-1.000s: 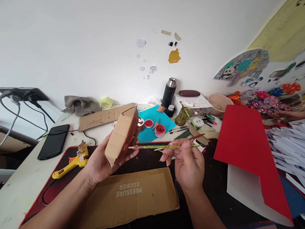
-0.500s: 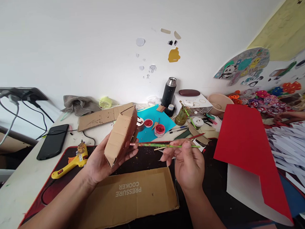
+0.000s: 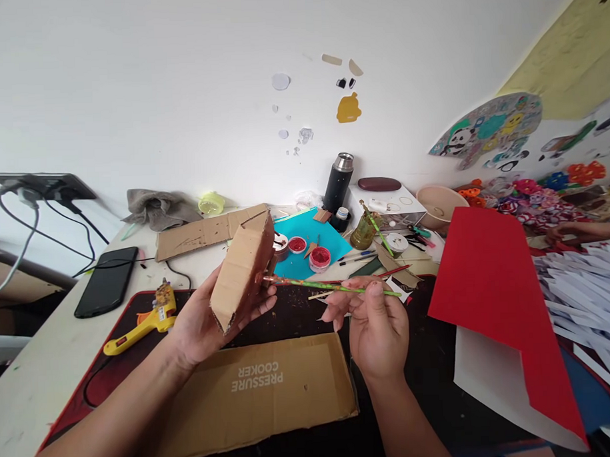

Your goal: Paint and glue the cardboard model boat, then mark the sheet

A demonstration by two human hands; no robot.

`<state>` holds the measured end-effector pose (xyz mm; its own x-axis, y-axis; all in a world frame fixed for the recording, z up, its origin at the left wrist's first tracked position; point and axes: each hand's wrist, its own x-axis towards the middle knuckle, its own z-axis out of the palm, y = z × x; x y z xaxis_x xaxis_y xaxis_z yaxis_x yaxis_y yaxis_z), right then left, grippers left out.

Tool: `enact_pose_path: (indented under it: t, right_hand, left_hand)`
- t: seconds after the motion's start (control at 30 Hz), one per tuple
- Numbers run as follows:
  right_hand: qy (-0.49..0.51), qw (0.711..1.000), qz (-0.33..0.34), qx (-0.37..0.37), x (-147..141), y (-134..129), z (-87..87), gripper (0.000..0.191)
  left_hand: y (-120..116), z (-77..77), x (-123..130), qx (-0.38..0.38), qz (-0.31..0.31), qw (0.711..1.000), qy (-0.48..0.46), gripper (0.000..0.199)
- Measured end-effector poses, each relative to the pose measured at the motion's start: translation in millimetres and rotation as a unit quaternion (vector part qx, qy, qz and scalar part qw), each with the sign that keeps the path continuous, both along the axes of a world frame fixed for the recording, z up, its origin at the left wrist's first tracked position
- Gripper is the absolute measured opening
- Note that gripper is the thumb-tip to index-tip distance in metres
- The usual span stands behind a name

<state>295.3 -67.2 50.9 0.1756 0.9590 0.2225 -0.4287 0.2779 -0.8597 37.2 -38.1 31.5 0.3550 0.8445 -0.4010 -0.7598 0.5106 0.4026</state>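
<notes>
My left hand (image 3: 201,322) is closed round a small cardboard box shape (image 3: 242,267), held tilted above the mat. Its side facing right is coated reddish brown. In my right hand (image 3: 378,319) is a green paintbrush (image 3: 332,285), pinched near its far end between thumb and fingers. The brush tip touches the painted side of the cardboard. Beyond it, pots of red paint (image 3: 319,258) stand on a blue sheet (image 3: 297,222). Below my hands lies a flat cardboard piece (image 3: 291,402) printed "PRESSURE COOKER".
A yellow glue gun (image 3: 143,327) and a black phone (image 3: 107,282) lie at the left. Behind stand a black flask (image 3: 338,184) and a jar (image 3: 362,233) with a brush. A folded red sheet (image 3: 487,282) stands at the right, beside white paper strips (image 3: 587,298) and another person's hand (image 3: 565,233).
The brush tip has shifted slightly up and right along the painted side of the cardboard. Both hands keep their holds and have barely moved.
</notes>
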Motion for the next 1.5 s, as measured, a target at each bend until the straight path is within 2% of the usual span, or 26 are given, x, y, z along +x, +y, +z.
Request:
enact_pose_path:
  t: [0.2, 0.33, 0.47, 0.57, 0.7, 0.9, 1.13, 1.3, 1.5]
  right_hand:
    - [-0.018, 0.999, 0.036, -0.019, -3, -5, -8.8, 0.046]
    - [-0.011, 0.999, 0.025, -0.018, -3, -5, -9.6, 0.044]
    - [-0.011, 0.998, 0.049, -0.029, -5, -9, -11.0, 0.047]
    - [0.003, 0.998, 0.061, -0.027, -5, -10, -11.3, 0.047]
    - [0.025, 0.999, 0.025, -0.02, 0, -2, -3.2, 0.046]
    - [0.037, 0.998, -0.044, 0.002, 5, 14, 11.2, 0.042]
    - [0.03, 0.998, -0.049, -0.008, 4, 21, 6.9, 0.044]
    - [0.039, 0.993, -0.11, -0.022, 9, 26, 6.0, 0.046]
    - [0.02, 0.998, -0.058, -0.031, 3, 17, 10.7, 0.047]
  left_hand:
    - [0, 3.6, -2, 0.008, -0.033, 0.999, -0.01, 0.06]
    - [-1, 4.7, 0, 0.009, 0.001, 1.0, -0.004, 0.056]
    - [0, 1.3, -2, 0.008, -0.02, 1.0, -0.012, 0.055]
    - [1, -2.7, -6, 0.013, -0.009, 1.0, -0.025, 0.051]
    - [1, -5.2, -6, 0.007, -0.019, 1.0, -0.009, 0.052]
    - [-1, -0.5, 2, 0.011, -0.013, 1.0, 0.013, 0.048]
    - [-4, -4.9, -1, 0.033, -0.045, 0.998, 0.01, 0.05]
    - [-6, -4.8, -3, 0.033, -0.046, 0.998, 0.016, 0.051]
    - [-4, -2.9, 0, 0.035, -0.05, 0.998, 0.019, 0.05]
